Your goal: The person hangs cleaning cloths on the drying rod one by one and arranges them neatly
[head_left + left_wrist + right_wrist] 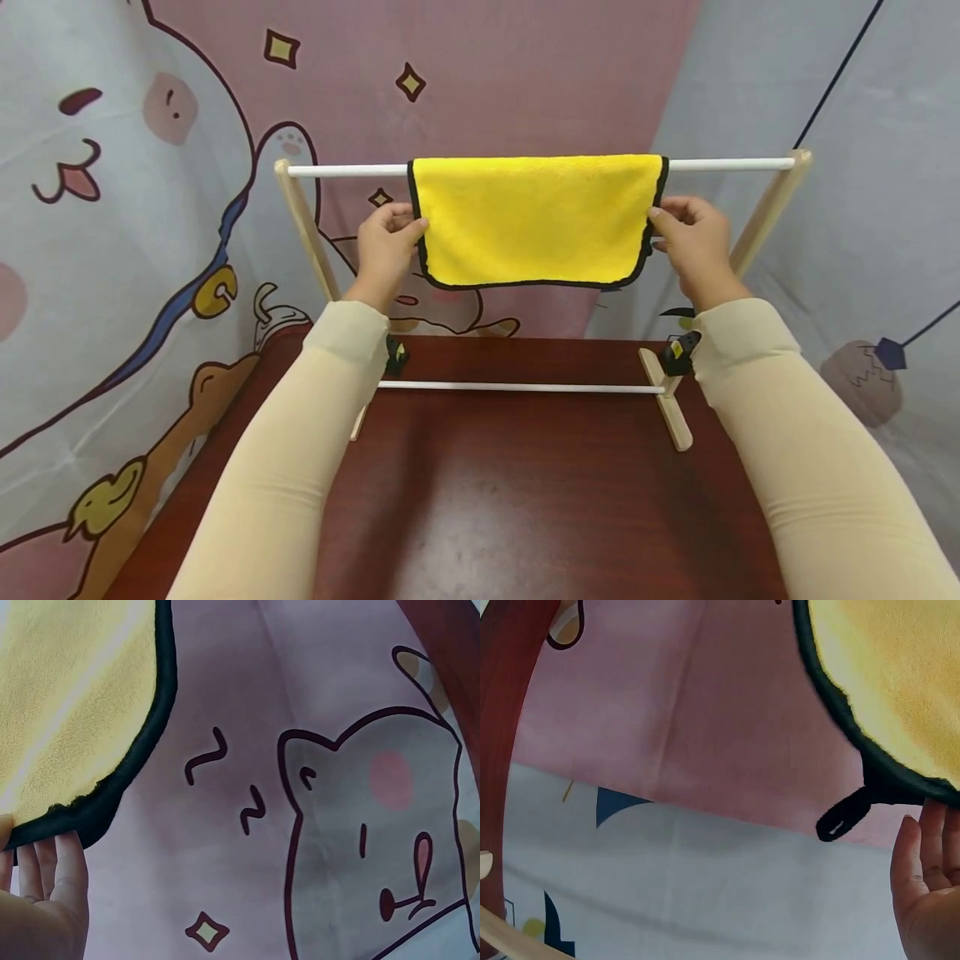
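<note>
A yellow towel [536,221] with black edging hangs folded over the upper white rod [348,171] of a wooden rack. At its left edge my left hand [384,246] pinches the cloth, thumb in front and fingers behind. My right hand [697,242] pinches the opposite edge in the same way. In the left wrist view, fingers [69,866] touch the dark border of the towel [67,697]. A black hanging loop [844,816] sticks out from the towel's border near my right fingers in the right wrist view. The towel's back layer is mostly hidden.
The rack has slanting wooden side posts [768,208], a lower white rod [517,387] and wooden feet [667,404]. It stands on a dark red-brown table [525,500]. Behind hangs a pink and white cartoon-printed cloth [525,75]. Black devices [678,354] sit at both wrists.
</note>
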Motion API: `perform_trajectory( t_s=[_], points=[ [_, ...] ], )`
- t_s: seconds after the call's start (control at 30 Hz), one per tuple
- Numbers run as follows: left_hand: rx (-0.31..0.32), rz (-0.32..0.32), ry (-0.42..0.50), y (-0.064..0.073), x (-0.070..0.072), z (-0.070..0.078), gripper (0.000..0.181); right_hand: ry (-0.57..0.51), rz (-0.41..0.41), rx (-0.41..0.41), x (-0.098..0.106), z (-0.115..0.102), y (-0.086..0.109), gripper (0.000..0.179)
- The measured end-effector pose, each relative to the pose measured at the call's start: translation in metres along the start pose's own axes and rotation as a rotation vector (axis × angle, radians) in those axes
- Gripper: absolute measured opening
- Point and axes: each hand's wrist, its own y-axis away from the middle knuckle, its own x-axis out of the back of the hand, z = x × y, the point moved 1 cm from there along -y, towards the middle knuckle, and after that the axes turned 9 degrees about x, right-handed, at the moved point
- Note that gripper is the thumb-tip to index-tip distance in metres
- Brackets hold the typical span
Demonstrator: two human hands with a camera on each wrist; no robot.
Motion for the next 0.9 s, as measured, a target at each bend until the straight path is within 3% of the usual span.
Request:
perform_trajectory(
  t_s=[0.33, 0.63, 0.77, 0.9],
  points=[
    [0.014, -0.007, 0.063, -0.011, -0.001, 0.014, 0.022, -0.083, 0.025, 0.003, 0.002, -0.009, -0.004, 0.018],
    [0.035, -0.014, 0.003, -0.012, 0.0, 0.006, 0.028, -0.059, 0.024, -0.007, 0.001, -0.004, -0.001, 0.019],
    [-0.03, -0.031, -0.121, -0.009, 0.011, -0.002, 0.036, 0.092, -0.015, 0.066, 0.004, 0.002, 0.003, 0.039],
    [-0.123, -0.04, -0.325, -0.005, 0.028, -0.016, 0.049, 0.271, -0.107, 0.194, 0.014, 0.012, 0.014, 0.057]
  ],
)
